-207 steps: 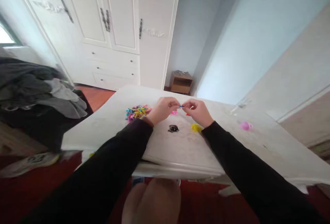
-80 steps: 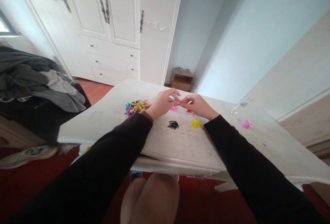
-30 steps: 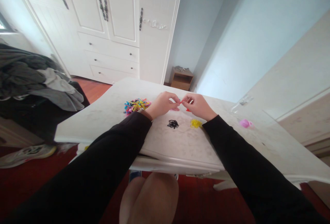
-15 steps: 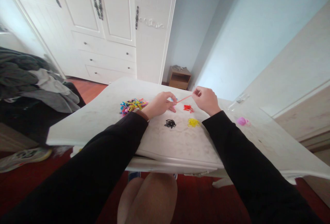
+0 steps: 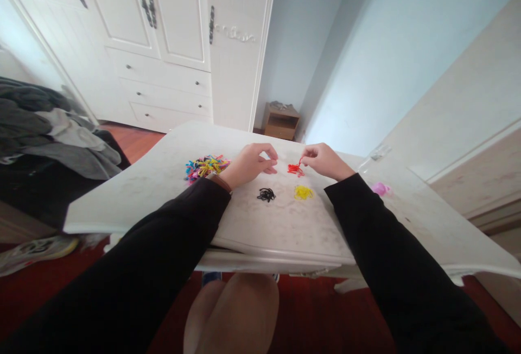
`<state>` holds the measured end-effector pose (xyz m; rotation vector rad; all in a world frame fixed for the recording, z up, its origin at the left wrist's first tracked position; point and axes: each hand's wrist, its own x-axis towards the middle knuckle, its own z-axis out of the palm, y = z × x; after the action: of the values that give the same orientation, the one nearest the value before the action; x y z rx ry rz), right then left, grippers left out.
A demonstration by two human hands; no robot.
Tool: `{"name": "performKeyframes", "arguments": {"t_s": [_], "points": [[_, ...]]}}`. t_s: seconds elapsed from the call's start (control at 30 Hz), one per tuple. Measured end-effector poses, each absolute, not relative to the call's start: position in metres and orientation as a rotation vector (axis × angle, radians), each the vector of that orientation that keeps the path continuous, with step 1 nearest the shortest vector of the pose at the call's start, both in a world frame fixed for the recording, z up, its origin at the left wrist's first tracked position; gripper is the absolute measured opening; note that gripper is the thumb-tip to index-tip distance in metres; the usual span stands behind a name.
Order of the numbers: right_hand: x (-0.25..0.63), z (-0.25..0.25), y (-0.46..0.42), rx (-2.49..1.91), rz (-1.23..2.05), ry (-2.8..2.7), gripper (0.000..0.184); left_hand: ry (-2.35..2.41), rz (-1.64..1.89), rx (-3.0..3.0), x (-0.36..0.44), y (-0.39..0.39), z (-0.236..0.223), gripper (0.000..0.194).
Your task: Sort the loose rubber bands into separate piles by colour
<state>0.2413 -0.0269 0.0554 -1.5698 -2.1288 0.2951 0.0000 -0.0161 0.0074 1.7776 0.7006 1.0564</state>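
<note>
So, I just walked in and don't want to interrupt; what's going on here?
Small coloured bands are being handled over a white table. The right hand pinches a red band at the red pile, while the left hand hovers with thumb and forefinger apart. A black pile and a yellow pile lie nearer the front edge, with a mixed-colour heap off to the left.

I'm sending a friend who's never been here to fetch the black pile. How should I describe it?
On the white table, find the person's left hand. A small pile lies on the near side of its fingertips, left of the yellow pile. Unlike the yellow, red and many-coloured ones, it's all black.
</note>
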Motion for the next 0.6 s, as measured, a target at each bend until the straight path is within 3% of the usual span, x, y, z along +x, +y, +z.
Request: {"name": "performKeyframes", "arguments": {"t_s": [0.23,0.5,0.6], "points": [[0.256,0.056,-0.027,-1.749,0.425,-2.388,0.016,0.723,1.066,1.861,-0.001,-0.013,0.006,0.018],[0.259,0.052,-0.021,-1.802,0.134,-2.251,0.017,0.676,1.039,1.787,0.000,-0.010,0.004,0.018],[0.259,0.053,-0.023,-1.794,0.291,-2.308,0.020,0.675,1.047,1.793,0.000,-0.010,0.004,0.017]]}}
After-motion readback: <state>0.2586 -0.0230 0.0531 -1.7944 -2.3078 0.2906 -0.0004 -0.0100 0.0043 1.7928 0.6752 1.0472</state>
